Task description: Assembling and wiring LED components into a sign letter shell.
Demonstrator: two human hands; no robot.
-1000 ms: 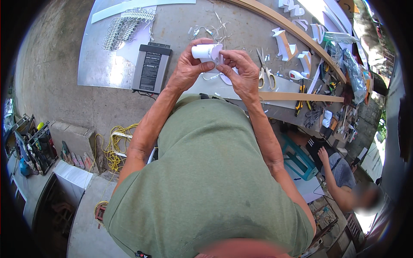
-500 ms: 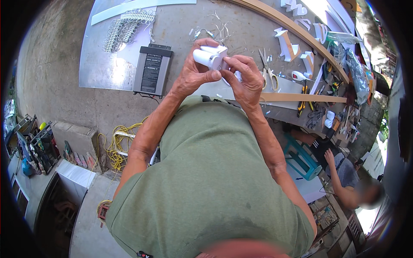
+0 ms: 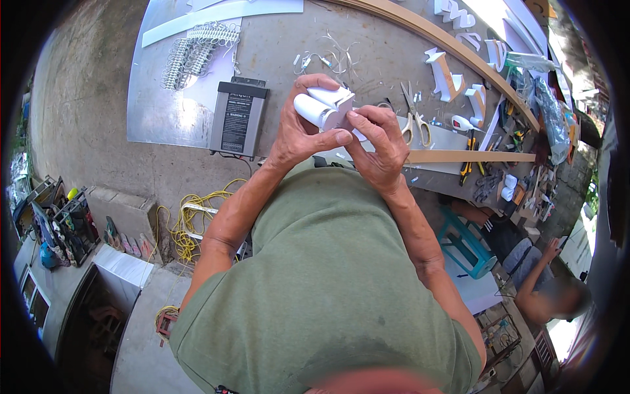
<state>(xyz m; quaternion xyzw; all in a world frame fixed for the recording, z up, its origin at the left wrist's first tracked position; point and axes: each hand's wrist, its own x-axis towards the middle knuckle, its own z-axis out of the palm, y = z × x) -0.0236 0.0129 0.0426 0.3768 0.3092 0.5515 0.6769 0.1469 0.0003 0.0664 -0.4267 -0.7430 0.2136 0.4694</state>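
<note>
Green shirt: fills the lower view, hiding the near floor. Left hand: wrapped around one white tube, thumb across it. Right hand: fingertips pinched on a white angular piece at the tube's end; both held above the concrete floor. Beyond: one black box on one metal sheet; one pair of scissors just right of the hands; one wooden strip; white letter shapes, several, uncounted; one coil of yellow cable at left.
</note>
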